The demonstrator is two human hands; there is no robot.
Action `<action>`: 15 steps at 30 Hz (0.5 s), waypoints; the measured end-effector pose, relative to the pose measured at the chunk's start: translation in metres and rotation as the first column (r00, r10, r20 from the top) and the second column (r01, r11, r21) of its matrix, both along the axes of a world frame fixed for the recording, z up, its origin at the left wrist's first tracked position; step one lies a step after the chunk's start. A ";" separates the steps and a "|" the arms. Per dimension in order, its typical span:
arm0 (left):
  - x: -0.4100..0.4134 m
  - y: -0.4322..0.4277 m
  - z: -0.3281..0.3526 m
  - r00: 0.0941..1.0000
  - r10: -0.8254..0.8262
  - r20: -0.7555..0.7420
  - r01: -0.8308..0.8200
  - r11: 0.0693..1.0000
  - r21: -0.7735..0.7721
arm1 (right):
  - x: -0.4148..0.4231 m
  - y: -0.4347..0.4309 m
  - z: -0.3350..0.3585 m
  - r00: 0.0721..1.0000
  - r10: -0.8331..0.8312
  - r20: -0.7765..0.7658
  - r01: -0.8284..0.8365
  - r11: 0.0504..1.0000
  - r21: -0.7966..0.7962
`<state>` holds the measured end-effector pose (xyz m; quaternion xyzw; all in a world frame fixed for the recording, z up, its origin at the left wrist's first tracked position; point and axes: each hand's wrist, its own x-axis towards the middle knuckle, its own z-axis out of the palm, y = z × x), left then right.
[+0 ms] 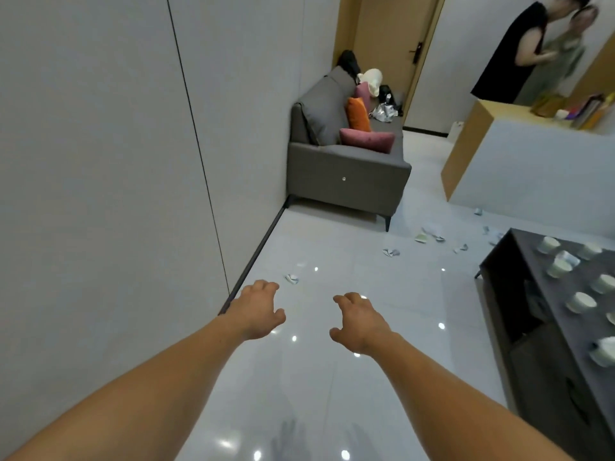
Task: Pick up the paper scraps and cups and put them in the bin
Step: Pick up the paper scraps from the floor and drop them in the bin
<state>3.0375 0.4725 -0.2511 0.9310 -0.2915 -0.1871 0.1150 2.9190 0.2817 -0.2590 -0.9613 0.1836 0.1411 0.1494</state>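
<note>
- 2 bare forearms reach forward over the glossy pale tile floor (pixel 332 410), roughly parallel.
- left hand (pixel 258 309): palm down, fingers loosely curled, grasping nothing, hovering near the wall baseboard.
- right hand (pixel 361 324): same pose, fingers relaxed, holding nothing, apart from the left one.
- nearest paper scrap (pixel 292 278): on the floor just past the left hand's fingertips, not touched.
- second scrap (pixel 391 252): farther out on the floor, to the right.
- scrap cluster (pixel 429 235): on the floor near the sofa's front right leg; 1 more piece (pixel 461 248) just right of it.
- stray scraps (pixel 492 232): off the dark table's far corner; 1 small bit (pixel 478 211) sits near the counter base.
- dark table (pixel 579 331): right side of view, several white cups (pixel 581 301) spread on top, most upright; the closest cup (pixel 604 352) looks tipped over.
- grey sofa (pixel 346 171): against the left wall, with a pink cushion (pixel 366 139), an orange cushion (pixel 357 114) and bags piled at its far end.
- counter (pixel 532 161): white front, wood side, clutter on top.
- 2 people (pixel 519 51) stand behind the counter; a wooden door (pixel 389 38) is past the sofa.
</note>
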 end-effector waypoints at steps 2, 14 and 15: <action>0.028 -0.023 0.003 0.999 -0.052 0.006 0.052 0.999 -0.016 | 0.023 -0.013 0.000 0.999 -0.032 0.003 0.032 0.999 0.004; 0.170 -0.167 -0.031 0.991 -0.116 -0.061 0.120 0.990 0.072 | 0.145 -0.156 -0.039 0.995 -0.093 -0.049 0.094 0.995 0.035; 0.183 -0.180 -0.033 0.994 -0.093 -0.061 0.098 0.992 0.081 | 0.159 -0.175 -0.041 0.995 -0.091 -0.045 0.093 0.995 0.038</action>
